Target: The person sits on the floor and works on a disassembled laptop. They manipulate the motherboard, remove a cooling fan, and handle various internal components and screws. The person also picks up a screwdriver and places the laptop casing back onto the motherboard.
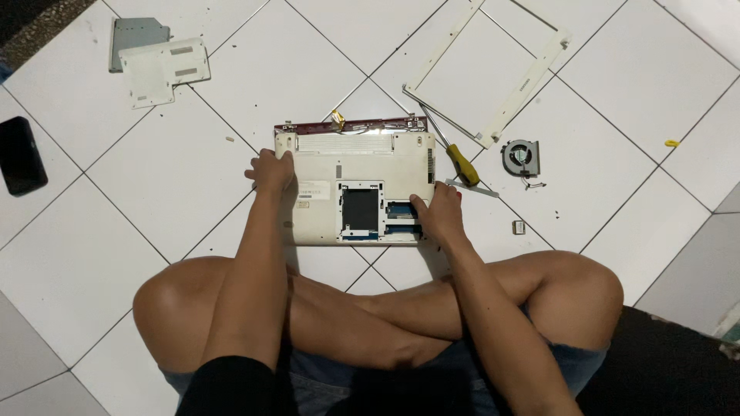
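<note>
A white laptop base [370, 158] lies upside down on the tiled floor in front of my crossed legs, with open bays in its underside. My left hand [271, 171] rests on its left edge near the hinge corner. My right hand [439, 216] presses on the lower right part, fingers at the open memory bay [401, 209]. Neither hand holds a tool. A dark red lid edge [347, 125] shows along the far side of the base.
A yellow-handled screwdriver [462, 163] lies right of the laptop. A white screen bezel frame [532, 77] and a cooling fan [522, 158] sit to the right. Cover panels [158, 69] lie at upper left, a black phone [19, 154] at far left.
</note>
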